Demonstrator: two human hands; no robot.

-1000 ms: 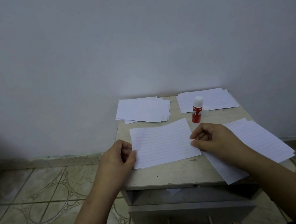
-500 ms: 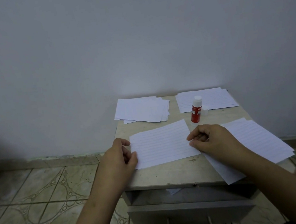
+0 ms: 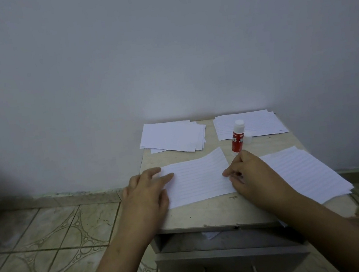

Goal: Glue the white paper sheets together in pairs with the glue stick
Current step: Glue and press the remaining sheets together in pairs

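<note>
Since half a second ago the left hand point(image 3: 145, 189) has uncurled, its fingers now flat on the lined sheet point(image 3: 199, 179), whose far right corner has lifted. On the desk point(image 3: 216, 213), loose stacks lie at the far left point(image 3: 172, 139), far right point(image 3: 261, 122) and near right point(image 3: 304, 172). The right hand point(image 3: 250, 172) pinches the sheet's right edge with curled fingers. The glue stick point(image 3: 237, 136) stands upright just beyond that hand, cap point(image 3: 249, 137) beside it. A careless sweep of the right hand could topple the stick, and uneven pressing may crease the pair.
</note>
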